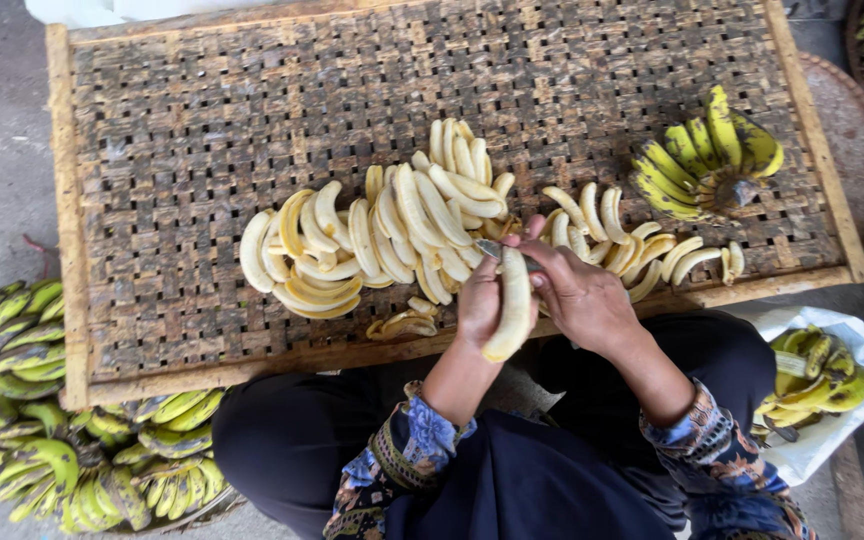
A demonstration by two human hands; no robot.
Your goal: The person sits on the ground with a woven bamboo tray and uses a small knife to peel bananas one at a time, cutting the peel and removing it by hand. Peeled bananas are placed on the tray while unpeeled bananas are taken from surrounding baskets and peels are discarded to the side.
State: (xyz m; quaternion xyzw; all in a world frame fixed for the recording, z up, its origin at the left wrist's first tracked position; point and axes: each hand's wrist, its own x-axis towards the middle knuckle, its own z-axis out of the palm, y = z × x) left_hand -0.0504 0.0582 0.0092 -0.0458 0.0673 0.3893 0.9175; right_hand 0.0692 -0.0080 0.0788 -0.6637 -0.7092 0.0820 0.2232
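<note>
My left hand [479, 305] holds a peeled pale banana [514, 305] upright over the near edge of a woven bamboo tray [202, 110]. At the banana's top end my right hand [584, 298] grips a small knife [492, 247] whose blade shows there. A heap of several peeled bananas [392, 235] lies on the tray just beyond my hands. More peeled ones [652, 252] lie to the right of my hands.
An unpeeled yellow-green banana bunch [704, 155] rests on the tray's right side. Green and yellow bunches [62, 440] fill a basket at lower left. A white bag with peels [824, 385] sits at right. My dark-clothed knees [302, 430] press against the tray's wooden frame.
</note>
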